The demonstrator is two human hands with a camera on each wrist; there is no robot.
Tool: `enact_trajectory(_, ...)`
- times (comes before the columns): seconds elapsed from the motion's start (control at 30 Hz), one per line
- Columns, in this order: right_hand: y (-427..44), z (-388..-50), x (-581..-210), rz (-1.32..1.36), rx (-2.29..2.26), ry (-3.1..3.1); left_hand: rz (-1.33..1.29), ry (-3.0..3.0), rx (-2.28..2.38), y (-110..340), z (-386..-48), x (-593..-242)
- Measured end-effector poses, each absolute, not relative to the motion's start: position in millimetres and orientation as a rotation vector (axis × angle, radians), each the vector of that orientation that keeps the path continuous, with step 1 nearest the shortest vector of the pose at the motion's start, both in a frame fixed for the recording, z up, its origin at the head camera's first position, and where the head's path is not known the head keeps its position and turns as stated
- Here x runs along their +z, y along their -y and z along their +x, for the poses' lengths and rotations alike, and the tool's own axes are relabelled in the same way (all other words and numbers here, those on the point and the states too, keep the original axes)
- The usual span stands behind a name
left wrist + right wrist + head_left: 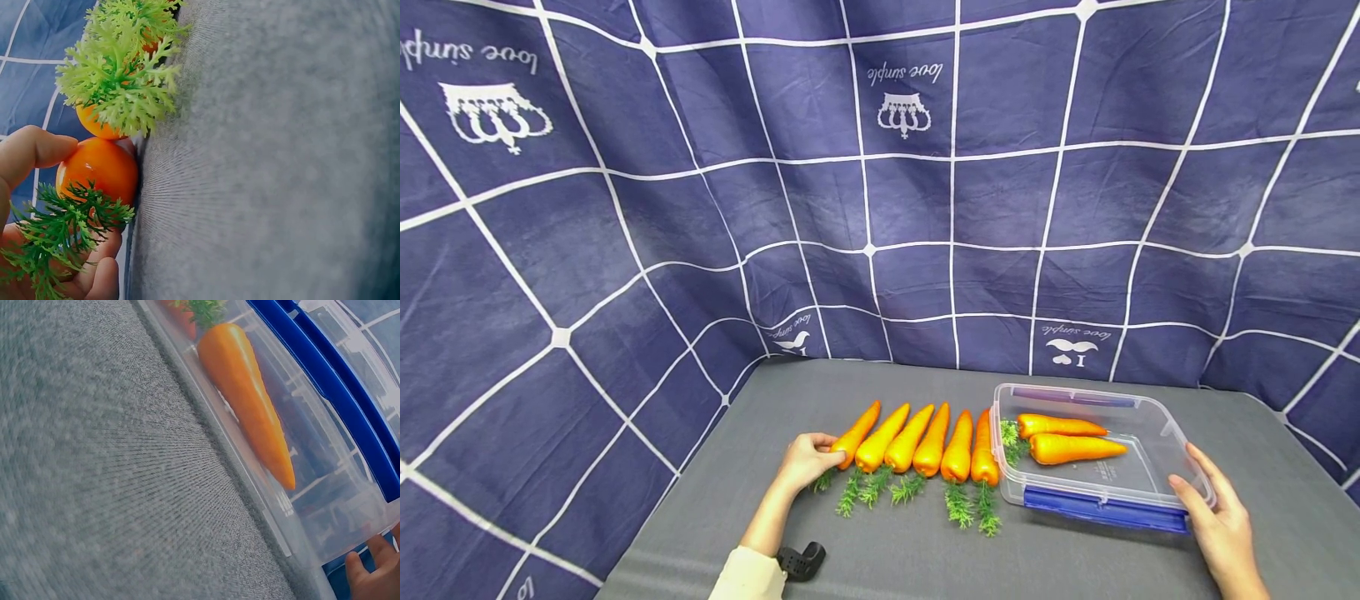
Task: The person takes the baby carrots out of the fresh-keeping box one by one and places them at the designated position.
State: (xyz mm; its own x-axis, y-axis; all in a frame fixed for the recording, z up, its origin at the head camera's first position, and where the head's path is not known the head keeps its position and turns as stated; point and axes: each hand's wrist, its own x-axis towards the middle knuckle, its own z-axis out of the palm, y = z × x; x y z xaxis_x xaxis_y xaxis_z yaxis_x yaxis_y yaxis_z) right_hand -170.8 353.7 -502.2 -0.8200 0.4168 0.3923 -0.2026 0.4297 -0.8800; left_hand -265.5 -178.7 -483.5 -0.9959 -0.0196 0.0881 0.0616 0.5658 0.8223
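At the left end of a row of several orange carrots (932,442), my left hand (808,460) pinches the outermost carrot (857,435) near its leafy end. In the left wrist view, thumb and fingers lie around that carrot's rounded top (103,170), with its green leaves (69,225) hanging over the fingers. On the right stands a clear plastic container (1157,417) with a blue clip (1105,508) along its near side. Two carrots (1077,449) lie inside it, tips to the right. My right hand (1221,517) holds the container's right end, thumb at the rim.
A grey cloth-covered table (895,558) lies under everything. Behind and to the left hangs a blue curtain (910,208) with white grid lines. A black strap (802,562) is on the left wrist. The row's rightmost carrot (984,454) lies right beside the container's left wall.
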Motion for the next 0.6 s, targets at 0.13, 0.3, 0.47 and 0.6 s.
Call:
enact_trajectory(0.13, -353.8, -170.9, -502.9, -0.175, 1.416, 2.113, -0.057, 2.682, -1.453, 179.4, -266.6, -481.8)
enact_trajectory(0.3, -353.9, -170.4, -503.1, -0.176, 1.421, 2.107, -0.076, 2.627, -1.472, 175.4, -269.7, -472.2)
enact_trajectory(0.47, -353.8, -170.2, -502.8, -0.182, 1.421, 2.114, -0.146, 2.589, -1.484, 162.4, -273.7, -459.0)
enact_trajectory(0.6, -353.2, -170.7, -502.2, -0.186, 1.419, 2.118, -0.203, 2.59, -1.508, 147.7, -276.4, -452.1)
